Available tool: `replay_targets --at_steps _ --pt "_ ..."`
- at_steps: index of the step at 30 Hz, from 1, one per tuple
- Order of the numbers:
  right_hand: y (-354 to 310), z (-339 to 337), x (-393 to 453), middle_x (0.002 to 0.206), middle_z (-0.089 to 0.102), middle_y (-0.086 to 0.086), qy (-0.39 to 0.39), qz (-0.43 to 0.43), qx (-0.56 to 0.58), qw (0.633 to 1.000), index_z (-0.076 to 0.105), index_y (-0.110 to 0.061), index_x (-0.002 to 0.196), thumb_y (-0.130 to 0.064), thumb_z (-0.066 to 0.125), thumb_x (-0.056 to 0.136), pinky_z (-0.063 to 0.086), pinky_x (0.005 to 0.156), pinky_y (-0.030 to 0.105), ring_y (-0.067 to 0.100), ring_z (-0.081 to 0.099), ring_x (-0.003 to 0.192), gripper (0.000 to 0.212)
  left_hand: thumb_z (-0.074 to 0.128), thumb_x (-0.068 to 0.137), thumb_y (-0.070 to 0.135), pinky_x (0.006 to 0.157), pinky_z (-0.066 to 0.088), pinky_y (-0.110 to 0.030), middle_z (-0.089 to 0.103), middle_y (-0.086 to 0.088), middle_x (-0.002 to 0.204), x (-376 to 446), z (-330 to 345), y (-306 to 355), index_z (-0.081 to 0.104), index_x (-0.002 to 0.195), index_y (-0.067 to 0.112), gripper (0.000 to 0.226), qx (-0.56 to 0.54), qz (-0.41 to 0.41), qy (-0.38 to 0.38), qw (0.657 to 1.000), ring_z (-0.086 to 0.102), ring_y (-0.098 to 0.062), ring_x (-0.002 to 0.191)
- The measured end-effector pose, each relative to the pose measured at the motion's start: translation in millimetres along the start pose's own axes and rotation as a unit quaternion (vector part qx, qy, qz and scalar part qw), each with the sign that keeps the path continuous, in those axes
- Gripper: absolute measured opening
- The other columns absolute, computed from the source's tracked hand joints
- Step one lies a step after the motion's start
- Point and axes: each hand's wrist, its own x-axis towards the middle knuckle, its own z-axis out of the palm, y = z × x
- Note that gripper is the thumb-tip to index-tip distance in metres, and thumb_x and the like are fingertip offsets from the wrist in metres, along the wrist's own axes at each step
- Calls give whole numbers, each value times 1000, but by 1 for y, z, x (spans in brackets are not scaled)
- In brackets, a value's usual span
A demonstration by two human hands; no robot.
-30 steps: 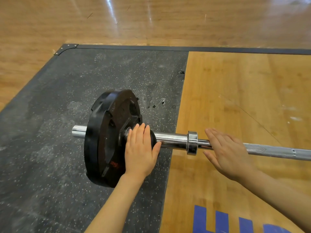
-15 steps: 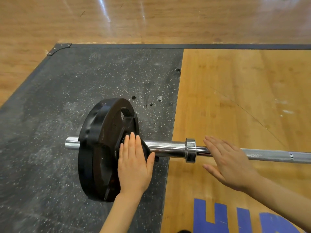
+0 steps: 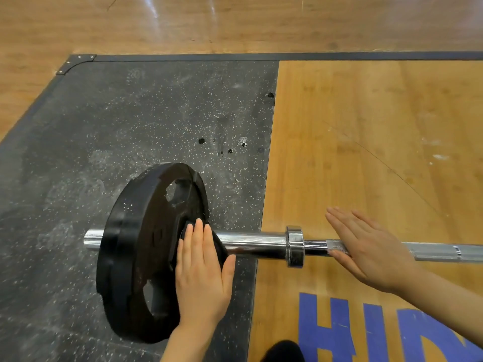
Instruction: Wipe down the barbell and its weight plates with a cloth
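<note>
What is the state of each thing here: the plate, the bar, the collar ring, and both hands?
Weight plate: on the bar's sleeve, upright, standing on the black mat.
Bar: lying level, across mat and wood floor.
Collar ring: apart from the plate, bare sleeve between them.
Left hand: open, flat against the plate's face.
Right hand: open, palm resting on the bar's shaft.
Cloth: none visible.

Large blue block letters are painted on the wooden platform, just on the near side of the bar. They read "HI" and then part of a third letter, cut off by the picture's edge. The black plate shows no readable marking.
</note>
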Motion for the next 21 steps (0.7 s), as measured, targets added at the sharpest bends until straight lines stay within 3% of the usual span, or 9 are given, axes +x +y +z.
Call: replay_targets --at_steps 4,7,13,21 --pt "-2 3 -6 146 46 15 1 -13 -13 1000 45 1 141 -53 28 97 26 110 40 26 46 134 72 11 101 52 118 17 -46 49 -16 142 10 2 14 49 136 -3 76 -19 6 -2 1000 39 -33 137" --pt "-4 5 -10 145 47 15 5 -16 -13 1000 45 1 141 -55 26 98 27 110 41 25 45 134 73 19 101 51 111 31 -48 63 -14 122 15 9 45 61 122 -2 71 -30 82 -5 996 57 -34 118" --pt "-5 7 -15 144 48 15 12 -20 -13 1000 46 2 140 -56 22 99 28 110 42 26 46 134 75 24 100 50 109 33 -40 66 -9 114 15 17 66 65 116 3 65 -58 203 -1 978 60 -28 107" --pt "-5 6 -14 144 49 15 16 -27 -20 999 47 2 140 -56 25 98 27 110 42 26 47 133 74 17 102 50 116 21 -46 62 -14 124 11 5 -13 62 121 -1 71 -12 55 48 997 53 -34 122"
